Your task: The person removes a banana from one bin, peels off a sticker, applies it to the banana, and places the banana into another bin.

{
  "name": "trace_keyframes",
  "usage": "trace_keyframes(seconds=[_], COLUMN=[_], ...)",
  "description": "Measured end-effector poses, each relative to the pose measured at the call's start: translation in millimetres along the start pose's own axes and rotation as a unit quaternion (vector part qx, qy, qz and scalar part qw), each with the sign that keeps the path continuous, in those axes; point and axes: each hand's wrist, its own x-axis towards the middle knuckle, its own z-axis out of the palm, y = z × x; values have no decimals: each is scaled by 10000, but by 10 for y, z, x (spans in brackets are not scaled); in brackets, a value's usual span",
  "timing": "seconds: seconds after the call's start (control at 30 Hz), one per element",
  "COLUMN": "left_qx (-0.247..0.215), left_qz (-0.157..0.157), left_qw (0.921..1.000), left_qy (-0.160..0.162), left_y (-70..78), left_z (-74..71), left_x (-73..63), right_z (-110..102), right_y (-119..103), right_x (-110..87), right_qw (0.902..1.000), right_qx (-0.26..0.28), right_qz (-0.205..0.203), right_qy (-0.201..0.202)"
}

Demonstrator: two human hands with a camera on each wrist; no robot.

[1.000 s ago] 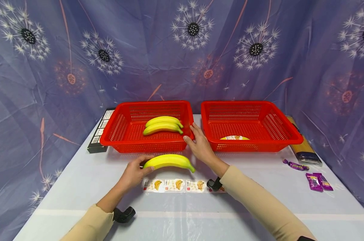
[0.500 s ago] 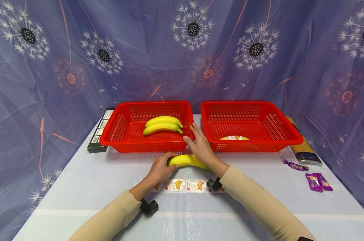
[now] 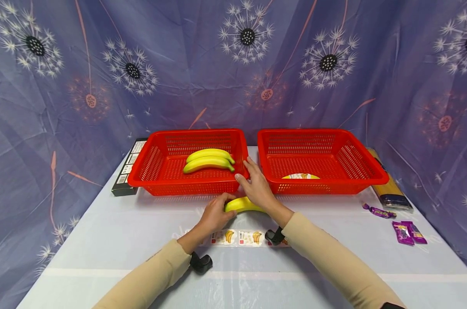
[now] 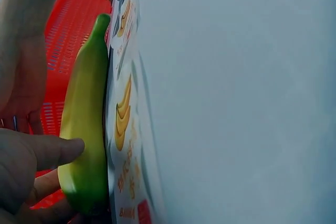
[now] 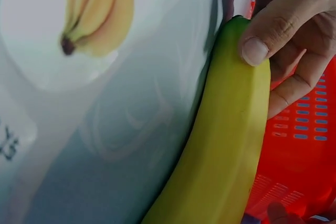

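My left hand (image 3: pixel 215 213) pinches a yellow banana (image 3: pixel 246 204) at its greenish left end, thumb on the near side and fingers behind. In the left wrist view the banana (image 4: pixel 86 98) lies just behind the strip of stickers (image 3: pixel 239 237), which show printed bananas. My right hand (image 3: pixel 255 184) reaches over the banana, its forearm hiding the stem end in the head view. Its fairly straight fingers rest at the right front corner of the left red basket (image 3: pixel 191 187). Two more bananas (image 3: pixel 209 162) lie side by side inside that basket.
Beside it stands a second red basket (image 3: pixel 322 186), holding a banana with a sticker (image 3: pixel 301 176) near its front wall. A dark box (image 3: pixel 130 169) lies at the far left. On the right are a yellow pack (image 3: pixel 392 191), a purple wrapped candy (image 3: pixel 379 211) and purple sachets (image 3: pixel 409 233).
My left hand has slid the banana to the right and slightly back, so its stem end passes behind my right wrist. My right hand has stayed at the basket corner.
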Motion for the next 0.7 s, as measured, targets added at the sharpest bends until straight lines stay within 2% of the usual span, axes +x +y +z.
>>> trace_keyframes(seconds=[0.2, 0.37, 0.47, 0.57, 0.7], left_qx=[64, 143, 96, 38, 10], left_qz=[-9, 82, 256, 507, 938], left_qw=[10000, 9990, 9980, 9968, 9948], left_qy=[74, 410, 579, 610, 393], left_y=[24, 74, 115, 162, 227], left_z=[-76, -169, -206, -203, -132], left_x=[-50, -126, -184, -253, -348], right_z=[-15, -97, -202, -334, -510], right_y=[-35, -79, -75, -34, 75], right_x=[-55, -221, -367, -547, -807], right_qw=[10000, 9998, 9993, 9986, 9974], right_qx=[55, 0, -52, -145, -378], right_qz=[3, -88, -148, -265, -375], right_qy=[-25, -196, -333, -432, -485])
